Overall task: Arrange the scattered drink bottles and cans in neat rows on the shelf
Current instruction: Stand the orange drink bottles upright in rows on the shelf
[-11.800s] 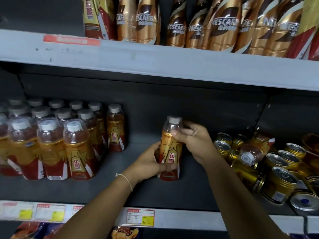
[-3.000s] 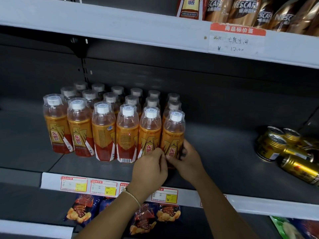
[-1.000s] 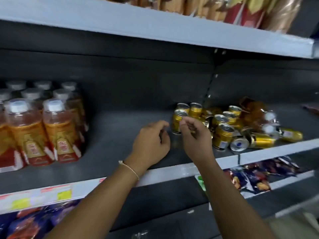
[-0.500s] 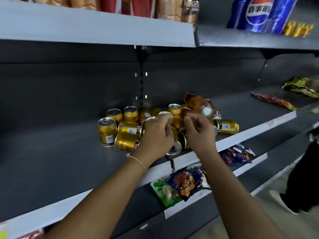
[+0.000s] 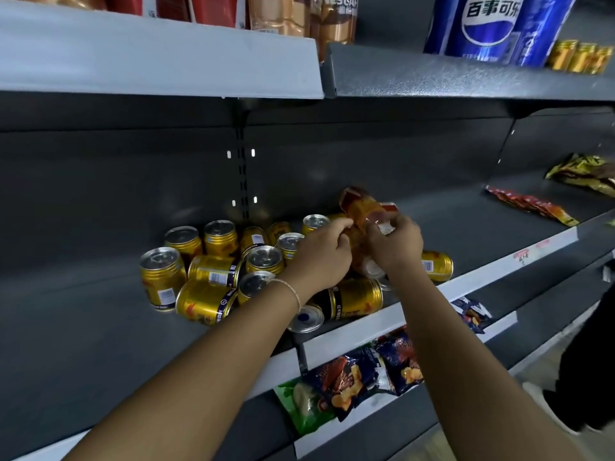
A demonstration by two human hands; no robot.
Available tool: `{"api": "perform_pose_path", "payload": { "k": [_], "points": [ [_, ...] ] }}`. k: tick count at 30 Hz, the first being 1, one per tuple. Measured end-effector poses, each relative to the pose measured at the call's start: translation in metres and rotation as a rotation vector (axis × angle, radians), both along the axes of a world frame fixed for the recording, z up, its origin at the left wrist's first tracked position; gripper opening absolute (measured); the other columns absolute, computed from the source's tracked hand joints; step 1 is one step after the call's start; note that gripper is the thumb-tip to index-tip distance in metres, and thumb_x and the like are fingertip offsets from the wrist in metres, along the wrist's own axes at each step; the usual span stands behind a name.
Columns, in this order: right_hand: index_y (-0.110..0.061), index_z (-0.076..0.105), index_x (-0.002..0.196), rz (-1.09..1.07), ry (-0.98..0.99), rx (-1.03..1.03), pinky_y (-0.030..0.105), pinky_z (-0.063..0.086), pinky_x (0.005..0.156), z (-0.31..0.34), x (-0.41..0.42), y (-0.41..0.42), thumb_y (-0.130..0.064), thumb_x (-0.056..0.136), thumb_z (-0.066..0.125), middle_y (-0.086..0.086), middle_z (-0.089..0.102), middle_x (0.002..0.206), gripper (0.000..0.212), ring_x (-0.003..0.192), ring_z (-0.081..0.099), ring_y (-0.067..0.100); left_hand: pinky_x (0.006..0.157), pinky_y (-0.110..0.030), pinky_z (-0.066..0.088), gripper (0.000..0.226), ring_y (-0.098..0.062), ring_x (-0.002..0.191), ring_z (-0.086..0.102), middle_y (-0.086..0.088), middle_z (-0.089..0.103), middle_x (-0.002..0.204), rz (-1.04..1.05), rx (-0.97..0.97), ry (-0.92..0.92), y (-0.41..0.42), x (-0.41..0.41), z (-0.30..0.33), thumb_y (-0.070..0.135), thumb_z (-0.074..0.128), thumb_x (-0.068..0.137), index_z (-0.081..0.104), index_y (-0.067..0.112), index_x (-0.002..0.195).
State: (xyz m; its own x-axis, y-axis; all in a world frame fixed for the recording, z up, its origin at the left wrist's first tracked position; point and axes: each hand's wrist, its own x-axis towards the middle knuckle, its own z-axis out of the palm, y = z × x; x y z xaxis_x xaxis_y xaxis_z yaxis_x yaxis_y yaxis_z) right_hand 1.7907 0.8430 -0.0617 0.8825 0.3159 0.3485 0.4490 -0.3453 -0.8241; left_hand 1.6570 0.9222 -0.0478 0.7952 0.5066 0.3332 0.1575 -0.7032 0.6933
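We found the orange drink bottle (image 5: 361, 207) lying tilted on top of the can pile, base toward the back panel and neck end toward the person. The right hand (image 5: 394, 242) gripped it at the neck end, fingers curled round it; the cap was hidden beneath them. The left hand (image 5: 321, 252) hovered just beside it with fingers loosely curled. We could not tell whether it touched the bottle or a can below, and it appeared to hold nothing. A second bottle (image 5: 366, 264) seemed to lie under the hands, largely hidden.

We judged the grip at the neck to be chosen for drawing the bottle clear of the heap, so that it could be stood apart from the cans.

The bottle was clear plastic, smooth, with a glossy orange and red sleeve. The gold cans (image 5: 213, 274) around it were short metal cylinders with ribbed shoulders and silver pull-tab tops. Some stood upright at the left and rear; others lay on their sides, one (image 5: 352, 299) at the front lip of the shelf (image 5: 83, 294), another (image 5: 436, 265) lying alone at the pile's right edge. Being round and smooth, the lying cans would roll readily if disturbed.

The shelf was dark, matt painted metal with a pale price rail (image 5: 482, 274). Snack packets (image 5: 349, 380) hung below; Pepsi bottles (image 5: 489, 24) stood on the tier above.
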Motion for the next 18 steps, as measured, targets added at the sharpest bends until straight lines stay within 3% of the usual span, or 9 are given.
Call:
{"api": "perform_pose_path", "payload": {
  "k": [2,5,7,12,15,18],
  "points": [
    [-0.016,0.061,0.122,-0.008,0.022,-0.054,0.04,0.051,0.091,0.0,0.012,0.006,-0.033,0.091,0.064,0.007,0.063,0.12,0.035,0.108,0.058,0.026,0.103,-0.031,0.037,0.04,-0.018,0.13,0.043,0.002,0.046,0.143,-0.004,-0.009,0.04,0.003,0.009,0.001,0.03,0.033,0.1,0.042,0.03,0.139],
    [-0.015,0.056,0.128,0.024,0.074,-0.081,0.028,0.044,0.071,-0.001,0.028,0.015,-0.033,0.092,0.063,0.002,0.061,0.106,0.041,0.091,0.054,0.02,0.105,-0.032,0.036,0.041,-0.019,0.132,0.041,0.001,0.044,0.145,-0.02,-0.032,0.08,0.006,0.02,-0.001,0.029,0.034,0.1,0.039,0.028,0.141],
    [-0.015,0.058,0.125,0.031,0.07,-0.147,0.026,0.041,0.067,0.001,0.038,0.022,-0.037,0.093,0.059,0.003,0.062,0.101,0.038,0.083,0.054,0.02,0.104,-0.031,0.035,0.041,-0.019,0.132,0.041,0.001,0.044,0.145,-0.021,-0.029,0.087,0.008,0.025,-0.002,0.028,0.035,0.1,0.039,0.026,0.141],
    [-0.022,0.064,0.095,0.004,0.048,-0.309,0.03,0.045,0.067,0.006,0.061,0.032,-0.051,0.081,0.063,0.003,0.064,0.083,0.031,0.072,0.058,0.023,0.099,-0.023,0.03,0.042,-0.017,0.133,0.04,0.0,0.045,0.144,-0.025,-0.013,0.068,0.015,0.034,-0.004,0.025,0.038,0.099,0.039,0.023,0.141],
    [-0.024,0.05,0.066,-0.047,0.043,-0.253,0.033,0.051,0.065,0.003,0.064,0.033,-0.056,0.072,0.071,-0.003,0.054,0.067,0.039,0.068,0.056,0.022,0.101,-0.024,0.032,0.042,-0.016,0.132,0.04,0.0,0.046,0.143,-0.025,-0.007,0.049,0.018,0.035,-0.006,0.024,0.04,0.098,0.04,0.024,0.14],
    [-0.024,0.048,0.06,-0.073,0.058,-0.146,0.035,0.055,0.065,0.0,0.061,0.029,-0.05,0.069,0.078,-0.006,0.053,0.065,0.04,0.07,0.058,0.022,0.106,-0.031,0.037,0.042,-0.017,0.131,0.043,-0.001,0.047,0.141,-0.023,-0.026,0.023,0.02,0.035,-0.007,0.022,0.042,0.098,0.041,0.023,0.14]
  ]
}}
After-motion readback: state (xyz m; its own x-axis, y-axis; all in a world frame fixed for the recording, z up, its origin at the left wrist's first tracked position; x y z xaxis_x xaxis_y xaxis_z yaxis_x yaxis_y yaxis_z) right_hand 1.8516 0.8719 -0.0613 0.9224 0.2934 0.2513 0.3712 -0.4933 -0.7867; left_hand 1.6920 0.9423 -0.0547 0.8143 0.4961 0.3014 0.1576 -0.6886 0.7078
